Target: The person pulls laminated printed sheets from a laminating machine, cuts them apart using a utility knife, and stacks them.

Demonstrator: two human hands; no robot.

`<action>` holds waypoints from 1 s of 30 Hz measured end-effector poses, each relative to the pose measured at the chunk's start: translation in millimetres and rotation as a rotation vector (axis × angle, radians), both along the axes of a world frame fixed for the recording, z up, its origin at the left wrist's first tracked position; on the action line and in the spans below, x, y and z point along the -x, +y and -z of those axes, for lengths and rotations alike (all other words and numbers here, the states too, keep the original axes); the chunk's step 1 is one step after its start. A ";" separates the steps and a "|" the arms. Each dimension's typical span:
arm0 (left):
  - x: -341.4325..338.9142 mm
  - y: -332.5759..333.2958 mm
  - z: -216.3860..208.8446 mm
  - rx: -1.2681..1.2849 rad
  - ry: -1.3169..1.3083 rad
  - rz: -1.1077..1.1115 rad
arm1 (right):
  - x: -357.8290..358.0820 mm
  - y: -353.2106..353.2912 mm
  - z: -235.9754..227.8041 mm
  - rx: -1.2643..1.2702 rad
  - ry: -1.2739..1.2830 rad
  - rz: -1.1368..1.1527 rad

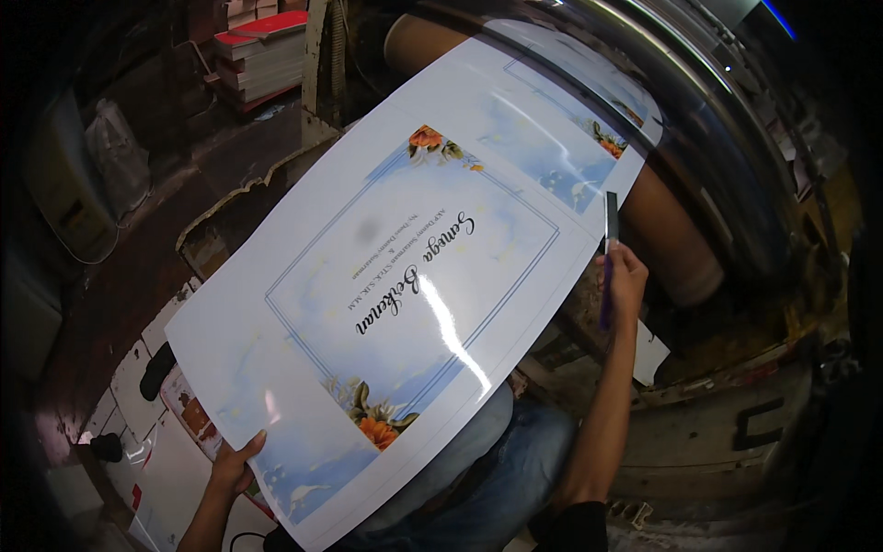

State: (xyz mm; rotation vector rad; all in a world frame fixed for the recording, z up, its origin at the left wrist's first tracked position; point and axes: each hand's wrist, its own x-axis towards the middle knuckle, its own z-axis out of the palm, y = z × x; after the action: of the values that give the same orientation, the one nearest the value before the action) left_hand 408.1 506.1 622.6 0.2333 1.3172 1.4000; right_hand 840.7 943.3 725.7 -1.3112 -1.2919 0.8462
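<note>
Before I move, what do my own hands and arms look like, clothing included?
Both the left hand and right hand are ungloved, with five-fingered human shapes. Both visible forearms are bare. A black sleeve shows near the right elbow.

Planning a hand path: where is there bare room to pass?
The brown surface between the pale bag and white tiles looks open. Crowded: the tiles, with dark objects, and right of the printed sheet, where the right hand, purple-handled blade and brown roll cluster.

Both hands (236, 467) (626, 278) grip, the right arm (602, 414) stretched farther forward
</note>
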 end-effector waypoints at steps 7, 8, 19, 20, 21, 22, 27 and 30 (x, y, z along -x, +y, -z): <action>-158.2 113.4 1.8 0.075 -0.118 0.220 | -223.4 -9.1 -14.4 0.102 -0.144 0.074; -165.3 116.0 12.8 0.078 -0.120 0.243 | -239.4 -17.7 -9.5 0.098 -0.174 0.105; -87.7 -86.5 261.2 0.140 -0.050 0.215 | -204.7 -190.5 212.1 -0.756 -1.274 -0.107; -66.4 -117.4 289.4 0.139 -0.040 0.209 | -184.6 -223.1 241.9 -0.709 -1.252 -0.142; -44.5 -148.9 319.4 0.101 -0.006 0.161 | -162.7 -251.8 270.9 -0.713 -1.243 -0.141; -22.6 -181.8 350.1 0.063 0.028 0.112 | -137.2 -281.8 298.1 -0.692 -1.157 -0.167; 117.6 -317.3 525.0 0.079 0.182 0.059 | -33.7 -412.3 440.4 -0.474 -0.861 -0.121; 204.5 -379.0 578.2 0.140 0.132 0.143 | 14.5 -480.7 504.6 -0.433 -0.786 -0.118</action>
State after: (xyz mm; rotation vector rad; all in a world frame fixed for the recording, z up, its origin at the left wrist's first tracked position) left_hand 203.6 127.1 44.5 0.3230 1.4718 1.1835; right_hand 826.2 462.7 221.1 -1.2519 -2.0390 0.0691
